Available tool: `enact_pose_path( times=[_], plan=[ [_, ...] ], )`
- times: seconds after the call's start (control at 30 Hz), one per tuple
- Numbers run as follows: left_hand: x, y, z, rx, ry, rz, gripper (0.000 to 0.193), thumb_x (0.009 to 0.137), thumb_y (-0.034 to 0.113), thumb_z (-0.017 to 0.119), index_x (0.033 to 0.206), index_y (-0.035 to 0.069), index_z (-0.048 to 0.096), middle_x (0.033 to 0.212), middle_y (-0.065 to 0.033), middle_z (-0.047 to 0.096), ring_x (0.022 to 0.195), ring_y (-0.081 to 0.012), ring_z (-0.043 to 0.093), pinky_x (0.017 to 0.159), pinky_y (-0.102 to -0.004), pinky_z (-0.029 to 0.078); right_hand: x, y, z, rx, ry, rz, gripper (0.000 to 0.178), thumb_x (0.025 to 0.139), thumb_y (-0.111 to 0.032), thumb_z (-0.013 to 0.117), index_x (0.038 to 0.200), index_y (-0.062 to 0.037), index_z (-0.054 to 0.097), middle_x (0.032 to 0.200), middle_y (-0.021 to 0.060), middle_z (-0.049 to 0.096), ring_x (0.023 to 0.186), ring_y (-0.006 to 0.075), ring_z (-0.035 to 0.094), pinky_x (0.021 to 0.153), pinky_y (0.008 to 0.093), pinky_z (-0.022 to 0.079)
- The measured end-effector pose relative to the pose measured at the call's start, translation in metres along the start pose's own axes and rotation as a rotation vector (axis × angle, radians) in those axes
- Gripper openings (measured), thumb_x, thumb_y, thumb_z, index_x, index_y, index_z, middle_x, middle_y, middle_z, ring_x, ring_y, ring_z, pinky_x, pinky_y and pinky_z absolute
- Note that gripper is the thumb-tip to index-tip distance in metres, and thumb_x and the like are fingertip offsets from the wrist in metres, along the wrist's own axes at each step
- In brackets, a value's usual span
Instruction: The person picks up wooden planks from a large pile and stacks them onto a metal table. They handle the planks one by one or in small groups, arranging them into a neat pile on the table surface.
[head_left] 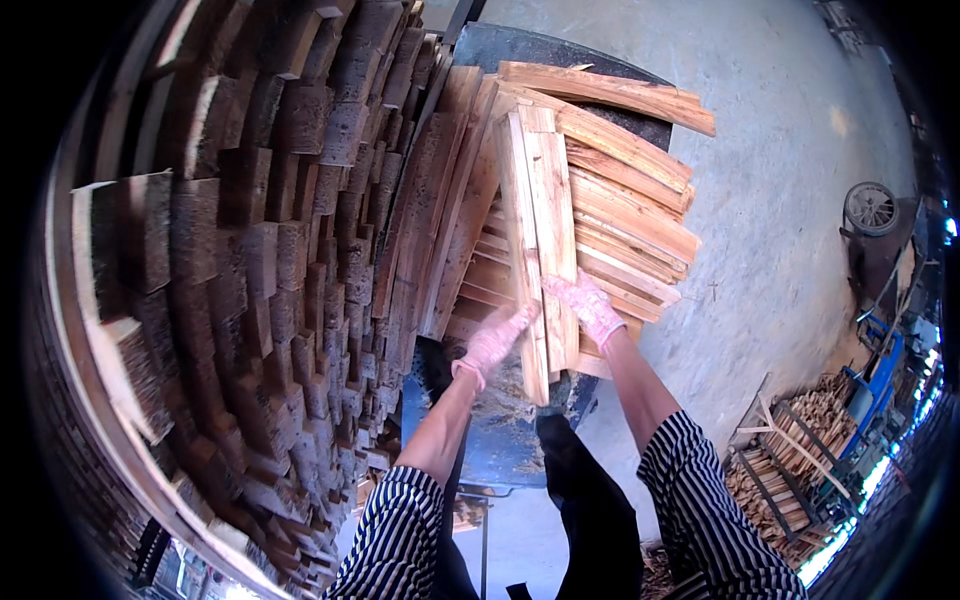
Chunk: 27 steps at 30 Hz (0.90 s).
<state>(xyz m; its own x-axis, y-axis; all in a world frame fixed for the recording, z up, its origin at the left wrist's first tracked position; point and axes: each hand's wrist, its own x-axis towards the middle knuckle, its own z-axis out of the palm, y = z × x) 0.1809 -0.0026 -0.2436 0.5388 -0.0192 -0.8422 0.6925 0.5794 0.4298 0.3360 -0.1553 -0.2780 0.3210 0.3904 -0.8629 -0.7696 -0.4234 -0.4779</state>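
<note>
My hands both wear thin pink gloves. My left hand [494,342], a little blurred, closes on the left edge of a narrow wooden plank [525,215]. A second pale plank [551,190] lies alongside it, and my right hand [588,306] grips this one from its right side, fingers over its top. The two planks point away from me, their near ends just above my feet. Beneath them, many sawn boards [630,215] lie crosswise in a loose fanned pile. My fingers under the planks are hidden.
A tall stack of rough boards [300,230] rises close on my left, with more boards [435,200] leaning against it. The pile sits on a dark blue metal platform [475,450]. Right lie the concrete floor [760,250], a spoked wheel [871,209] and a rack of wood pieces [800,450].
</note>
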Motion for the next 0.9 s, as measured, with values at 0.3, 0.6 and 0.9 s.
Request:
enact_pose_path(
  times=[0.3, 0.6, 0.9],
  plan=[
    [-0.223, 0.048, 0.107, -0.002, 0.267, -0.145, 0.073, 0.084, 0.035, 0.089, 0.136, -0.007, 0.058, 0.116, -0.0181, 0.074, 0.11, -0.0259, 0.069, 0.099, -0.0331, 0.055, -0.224, -0.04, 0.054, 0.099, -0.073, 0.065, 0.104, 0.087, -0.039, 0.088, 0.164, -0.0018, 0.028, 0.14, 0.0178, 0.061, 0.131, 0.0256, 0.057, 0.11, 0.0386, 0.048],
    [-0.179, 0.087, 0.089, -0.134, -0.185, -0.199, 0.08, 0.094, 0.049, 0.076, 0.151, -0.003, 0.053, 0.146, -0.017, 0.061, 0.134, -0.0264, 0.059, 0.112, -0.0354, 0.046, -0.175, -0.031, 0.022, 0.424, -0.134, 0.356, 0.059, 0.098, -0.039, 0.074, 0.142, -0.0026, 0.062, 0.135, 0.0132, 0.068, 0.121, 0.0235, 0.067, 0.105, 0.0403, 0.055],
    [-0.379, 0.073, 0.148, -0.047, 0.383, 0.333, 0.109, 0.081, 0.038, 0.09, 0.161, -0.003, 0.029, 0.155, -0.0209, 0.047, 0.144, -0.0284, 0.046, 0.12, -0.0389, 0.039, -0.38, -0.114, 0.105, -0.203, -0.1, -0.136, 0.072, 0.096, -0.016, 0.074, 0.157, -0.0042, 0.039, 0.142, 0.0148, 0.062, 0.123, 0.0248, 0.064, 0.101, 0.039, 0.056]
  ],
)
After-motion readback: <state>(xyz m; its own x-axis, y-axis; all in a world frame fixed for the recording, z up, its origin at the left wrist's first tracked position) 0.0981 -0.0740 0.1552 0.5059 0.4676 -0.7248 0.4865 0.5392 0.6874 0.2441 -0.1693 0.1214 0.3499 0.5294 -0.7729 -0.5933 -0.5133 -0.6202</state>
